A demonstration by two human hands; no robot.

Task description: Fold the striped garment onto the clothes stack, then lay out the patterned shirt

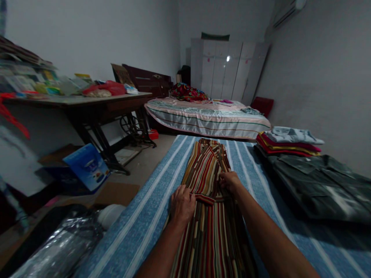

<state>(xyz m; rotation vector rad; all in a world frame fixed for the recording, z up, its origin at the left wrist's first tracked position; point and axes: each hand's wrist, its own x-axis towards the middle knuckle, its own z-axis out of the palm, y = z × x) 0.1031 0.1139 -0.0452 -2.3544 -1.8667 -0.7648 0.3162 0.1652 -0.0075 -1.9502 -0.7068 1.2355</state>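
A long striped garment in red, brown, cream and black lies lengthwise on the blue bed cover. Its far part is folded over, and the edge of that layer crosses the garment between my hands. My left hand rests at the left end of this edge, fingers curled on the fabric with the thumb toward the middle. On the opposite side, my right hand pinches the cloth near the right edge. The exact kind of garment cannot be told from its folded shape.
The blue striped cover spreads beneath. To the right lie a dark green jacket and a stack of folded clothes. A sewing machine table and a blue box stand left. Another bed is beyond.
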